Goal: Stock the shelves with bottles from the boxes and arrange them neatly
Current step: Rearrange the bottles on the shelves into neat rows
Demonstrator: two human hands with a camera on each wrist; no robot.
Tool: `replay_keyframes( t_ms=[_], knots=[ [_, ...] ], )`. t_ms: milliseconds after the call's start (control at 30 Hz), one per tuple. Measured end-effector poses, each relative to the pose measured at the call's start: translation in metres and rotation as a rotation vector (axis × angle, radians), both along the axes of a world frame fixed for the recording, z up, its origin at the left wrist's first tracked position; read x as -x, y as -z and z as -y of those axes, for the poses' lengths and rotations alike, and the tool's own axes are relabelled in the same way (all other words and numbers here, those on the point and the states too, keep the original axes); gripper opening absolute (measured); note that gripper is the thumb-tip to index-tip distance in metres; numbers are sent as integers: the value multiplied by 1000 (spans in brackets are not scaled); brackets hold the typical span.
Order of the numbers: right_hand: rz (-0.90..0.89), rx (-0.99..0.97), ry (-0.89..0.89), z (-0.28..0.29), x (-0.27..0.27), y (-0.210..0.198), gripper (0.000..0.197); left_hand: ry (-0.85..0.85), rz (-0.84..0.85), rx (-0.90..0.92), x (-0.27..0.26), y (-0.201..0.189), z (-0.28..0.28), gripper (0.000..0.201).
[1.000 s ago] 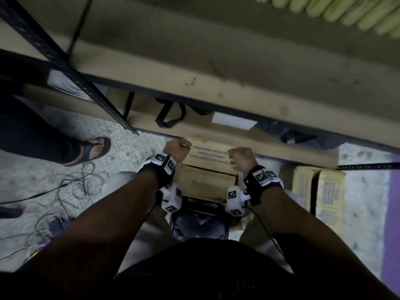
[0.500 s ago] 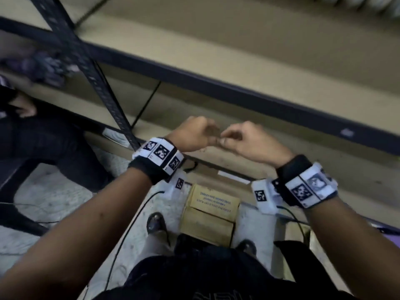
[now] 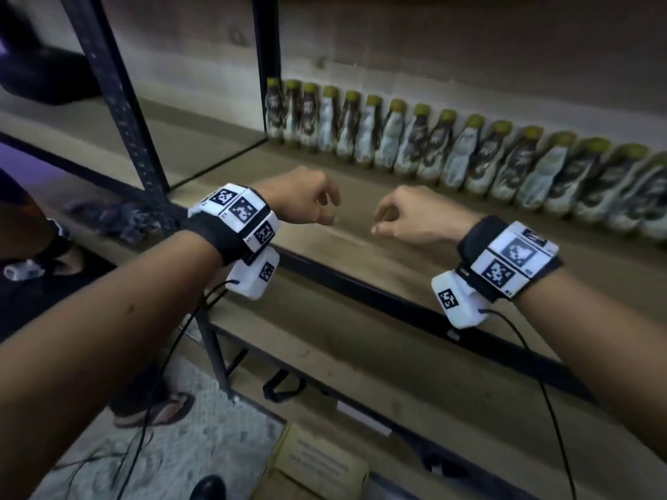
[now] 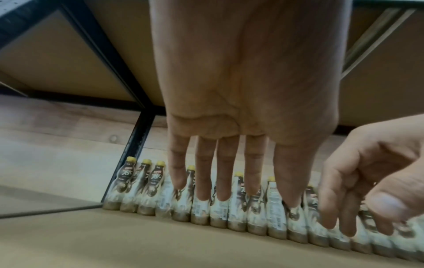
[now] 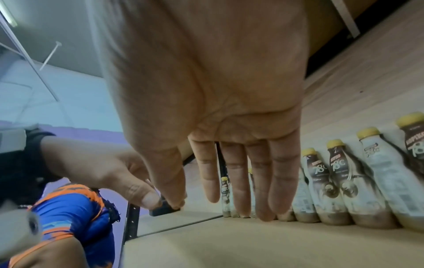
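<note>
A long row of several yellow-capped coffee bottles (image 3: 451, 153) stands along the back of the wooden shelf (image 3: 361, 243); the same row shows in the left wrist view (image 4: 229, 214) and the right wrist view (image 5: 344, 190). My left hand (image 3: 310, 200) and right hand (image 3: 415, 218) hover side by side above the shelf's front, a short gap between them. Both are empty. The left hand's fingers (image 4: 224, 172) and the right hand's fingers (image 5: 259, 181) hang loose and nearly straight. A closed cardboard box (image 3: 314, 463) lies on the floor below.
A black perforated upright (image 3: 119, 113) stands left of my left arm, with a dark cloth (image 3: 108, 218) on the neighbouring shelf. Another person stands at the left, a sandalled foot (image 3: 158, 413) on the floor. Cables (image 3: 108, 460) trail there. A lower shelf (image 3: 397, 384) juts out beneath.
Both hands let go of the cardboard box on the floor and rose to shelf height, first close together, now apart. My view lifted from the floor to the bottle row.
</note>
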State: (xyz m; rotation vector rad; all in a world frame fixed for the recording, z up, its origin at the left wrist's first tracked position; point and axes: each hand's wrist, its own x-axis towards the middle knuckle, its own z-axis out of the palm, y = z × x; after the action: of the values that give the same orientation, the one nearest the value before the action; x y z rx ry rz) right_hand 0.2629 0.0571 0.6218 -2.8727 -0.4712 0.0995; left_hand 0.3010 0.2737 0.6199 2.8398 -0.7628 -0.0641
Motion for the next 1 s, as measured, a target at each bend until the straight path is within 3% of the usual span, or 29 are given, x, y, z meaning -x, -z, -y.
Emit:
replay_keyframes(
  t_ms=[367, 433, 567, 733, 900, 1000],
  knots=[
    [95, -66, 59, -3, -96, -23, 37, -145, 56, -16, -96, -29, 3, 41],
    [116, -131, 85, -14, -121, -23, 36, -131, 98, 6, -124, -30, -2, 35],
    [135, -365, 128, -40, -173, -24, 25, -163, 131, 104, -188, -33, -19, 41],
    [184, -454, 158, -75, -242, -35, 20, -107, 222, 201, -266, -45, -40, 21],
    [227, -447, 247, -106, -298, -40, 9, -152, 222, 426, -332, -32, -60, 47],
    [244, -453, 329, -122, -324, -36, 32, -115, 167, 552, -356, -25, -64, 50]
  ],
)
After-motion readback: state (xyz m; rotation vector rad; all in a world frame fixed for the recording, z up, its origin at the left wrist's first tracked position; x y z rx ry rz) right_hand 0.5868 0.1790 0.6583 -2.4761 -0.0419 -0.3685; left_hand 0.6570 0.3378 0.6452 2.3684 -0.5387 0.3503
